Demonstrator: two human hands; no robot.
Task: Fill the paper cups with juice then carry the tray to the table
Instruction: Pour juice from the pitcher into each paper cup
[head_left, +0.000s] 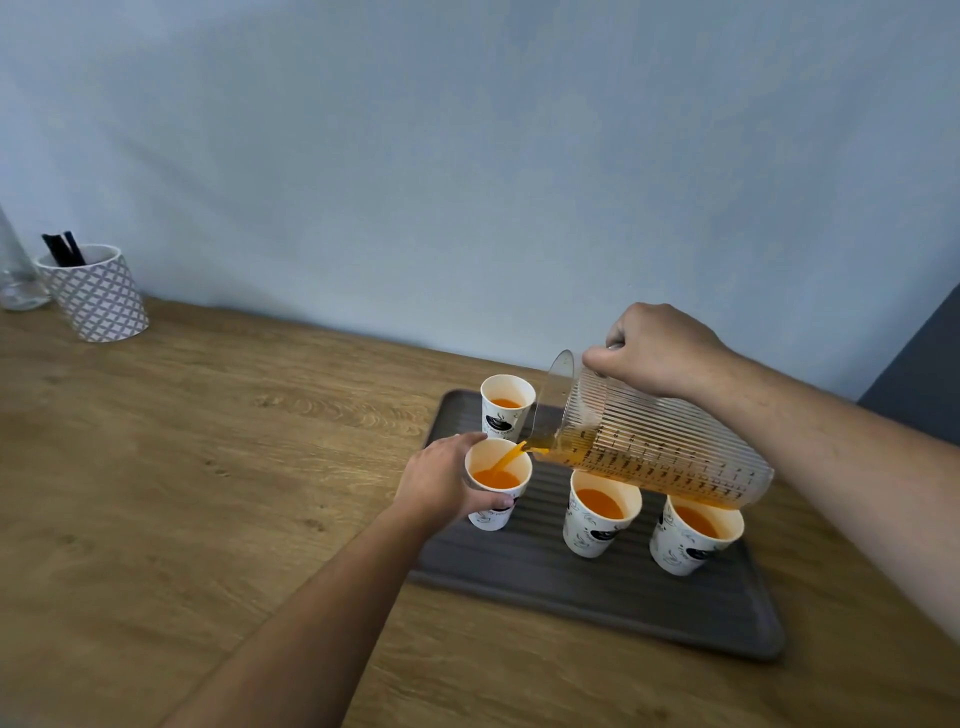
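Note:
A dark grey ribbed tray lies on the wooden counter and carries several white printed paper cups. My right hand grips a clear ribbed measuring jug and tilts it to the left. A stream of orange juice runs from its spout into the front left cup. My left hand wraps around that cup's left side. The back cup, the middle cup and the right cup each hold orange juice. The jug hangs just above the middle and right cups.
A patterned white holder with black sticks stands at the counter's back left, beside a clear glass bottle. A pale blue wall rises behind the wooden counter. A dark grey surface shows at the far right.

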